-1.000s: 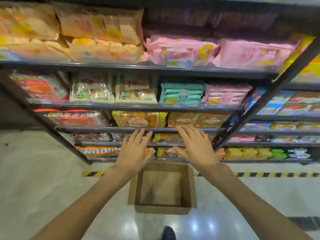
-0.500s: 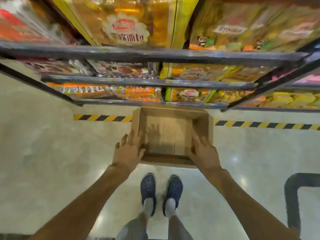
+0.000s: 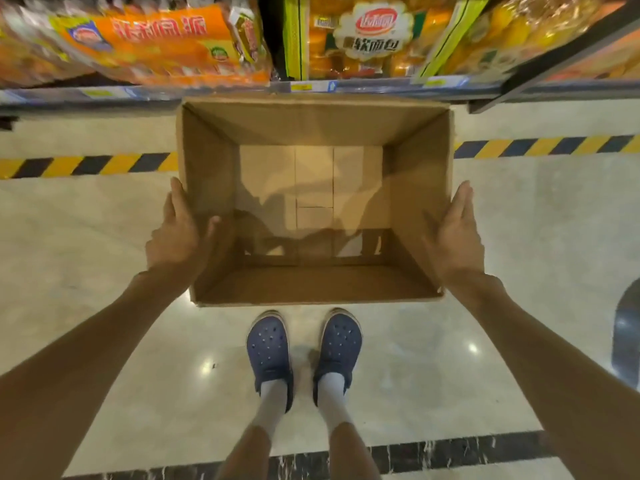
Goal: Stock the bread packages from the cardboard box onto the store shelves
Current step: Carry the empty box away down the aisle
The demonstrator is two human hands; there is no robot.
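The box [image 3: 313, 199] is clasped by its two side walls, the left hand [image 3: 178, 233] at 9 o'clock with its thumb hooked over the rim and the right hand [image 3: 457, 233] at 3 o'clock laid flat outside, probably so that it can be lifted away. It sits at centre, on or just above the floor [image 3: 86, 244], below the shelf [image 3: 381, 86] at 12 o'clock. Plain brown cardboard is seen, flaps open and bottom bare, so stocking looks finished.
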